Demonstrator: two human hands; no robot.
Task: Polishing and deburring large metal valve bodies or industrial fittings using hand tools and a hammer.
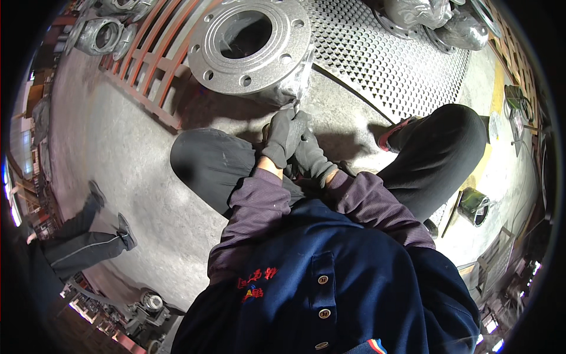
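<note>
I'm pressing my gloved left hand (284,133) to the flanged casting (253,50) | right hand (311,154) beside | finger grip: cannot tell

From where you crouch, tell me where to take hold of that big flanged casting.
Probably by the round flange rim of the silver casting, from two opposite sides: it lies face up, overhanging the narrower body, so fingers can hook under its edge. Both gloved hands are at its near lower side.
</note>
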